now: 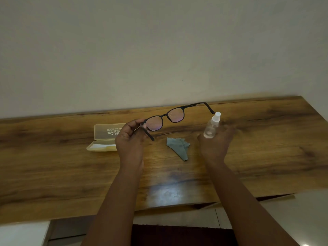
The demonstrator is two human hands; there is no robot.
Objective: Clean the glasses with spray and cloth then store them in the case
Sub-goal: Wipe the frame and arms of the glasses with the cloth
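Head view. Left hand [130, 137] pinches glasses [165, 118] at hinge, lifted above table [53, 166], lenses exposed for spraying. Right hand [215, 141] wraps spray bottle [212, 126], nozzle toward lenses. Cloth [178, 148] lies between hands; case [104, 137] open behind left hand, ready.

Two bare forearms are showing, reaching in from the bottom edge, with no sleeves covering them up to where the picture is cutting them off. The left hand [130, 139] and right hand [215, 142] are wearing no gloves, and no wristband is showing.
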